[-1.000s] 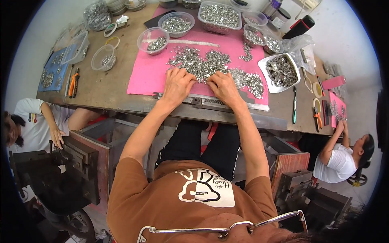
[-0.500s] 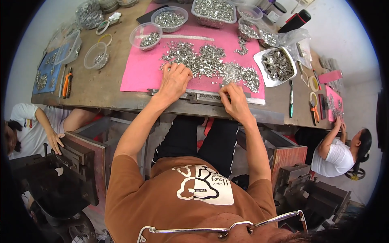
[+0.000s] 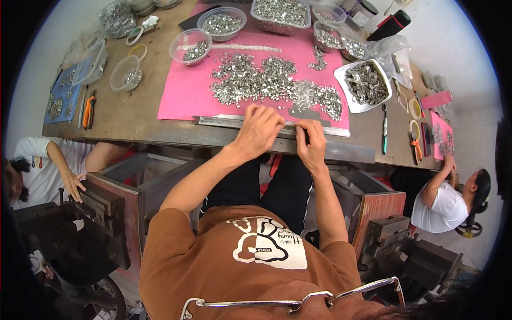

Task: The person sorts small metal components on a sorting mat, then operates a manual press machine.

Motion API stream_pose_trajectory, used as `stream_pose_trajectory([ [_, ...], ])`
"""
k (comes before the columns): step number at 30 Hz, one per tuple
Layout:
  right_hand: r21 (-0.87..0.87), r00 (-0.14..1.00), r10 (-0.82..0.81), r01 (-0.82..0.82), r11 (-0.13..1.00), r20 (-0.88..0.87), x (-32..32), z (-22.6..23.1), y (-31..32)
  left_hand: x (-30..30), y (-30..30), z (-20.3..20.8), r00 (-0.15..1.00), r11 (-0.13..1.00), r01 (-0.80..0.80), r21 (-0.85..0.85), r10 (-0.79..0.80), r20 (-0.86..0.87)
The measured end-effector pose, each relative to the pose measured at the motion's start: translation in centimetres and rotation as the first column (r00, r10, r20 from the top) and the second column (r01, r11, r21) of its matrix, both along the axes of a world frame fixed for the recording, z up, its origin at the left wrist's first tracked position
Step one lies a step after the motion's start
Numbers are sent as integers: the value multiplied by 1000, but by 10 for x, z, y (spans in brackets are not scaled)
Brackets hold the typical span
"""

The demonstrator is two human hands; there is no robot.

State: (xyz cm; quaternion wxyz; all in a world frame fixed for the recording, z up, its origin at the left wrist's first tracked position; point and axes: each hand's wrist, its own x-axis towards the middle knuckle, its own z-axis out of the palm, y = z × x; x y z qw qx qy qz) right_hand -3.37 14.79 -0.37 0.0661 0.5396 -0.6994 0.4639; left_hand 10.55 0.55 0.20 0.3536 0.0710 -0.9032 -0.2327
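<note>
A long metal bar fixture (image 3: 221, 122) with a channel lies along the front edge of the pink mat (image 3: 181, 101). Over its middle is my left hand (image 3: 258, 130), fingers bent and pinched down at the channel; whatever sits between the fingertips is too small to make out. My right hand (image 3: 313, 141) is close beside it, thumb and fingers closed at the fixture's right part, their tips hiding what they grip. Just beyond both hands spreads a heap of small shiny metal pieces (image 3: 250, 80). Thin silvery pieces (image 3: 304, 95) form a separate pile to its right.
Behind the heap stand clear tubs (image 3: 222, 25) of metal pieces. A white dish (image 3: 362, 85) of darker metal parts is at the right, near a toothbrush (image 3: 384, 130) and pliers (image 3: 415, 146). Other orange-handled pliers (image 3: 88, 109) lie left. Co-workers sit at both sides.
My left hand has come from the edge of the metal heap, right and nearer, to the fixture beside my right hand. The right hand has shifted slightly right and nearer.
</note>
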Motion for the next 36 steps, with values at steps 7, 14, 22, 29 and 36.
stream_pose_trajectory([
  [7,-50,997,-73,74,996,9,3,1,-2,-9,4,-2,999,996,30,-87,-26,36],
  [14,-18,996,-82,82,996,34,3,-1,-1,-10,4,2,997,999,34,27,-36,70],
  [22,10,997,-73,73,997,2,3,1,-2,3,-2,1,993,988,-80,131,67,100],
  [29,61,997,-69,70,996,-20,3,-3,3,7,1,2,991,988,-132,76,128,44],
  [36,54,986,-142,147,988,-91,6,-3,25,50,-14,0,974,980,-201,9,199,107],
])
